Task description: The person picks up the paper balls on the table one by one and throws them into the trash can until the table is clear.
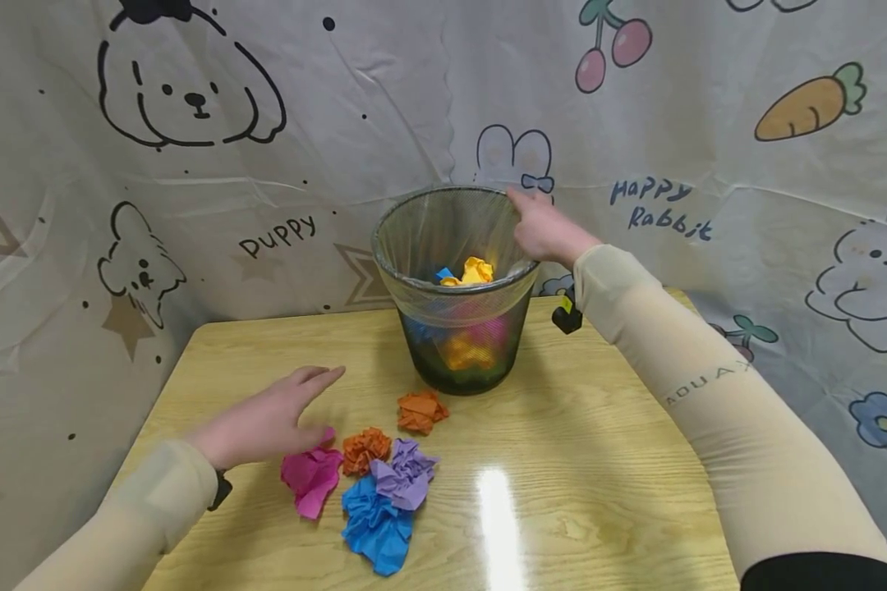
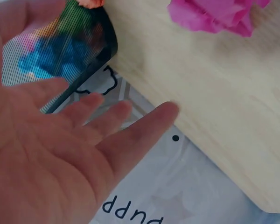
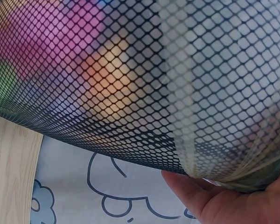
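A black wire-mesh wastebasket (image 1: 461,381) with a clear liner stands at the back of the table. Crumpled yellow paper (image 1: 477,271) shows inside it, with blue, pink and other colours through the mesh. My right hand (image 1: 550,226) grips the basket's right rim; its fingers curl against the lined edge in the right wrist view. My left hand (image 1: 266,417) is held over the table with fingers extended and palm bare. Just below it lies a crumpled pink paper ball (image 1: 312,480), which its thumb overlaps in the head view.
Beside the pink ball lie an orange paper ball (image 1: 365,451), a purple one (image 1: 408,474) and a blue one (image 1: 379,525). Another orange ball (image 1: 422,412) sits before the basket. A printed cloth (image 1: 288,164) hangs behind the wooden table (image 1: 599,492).
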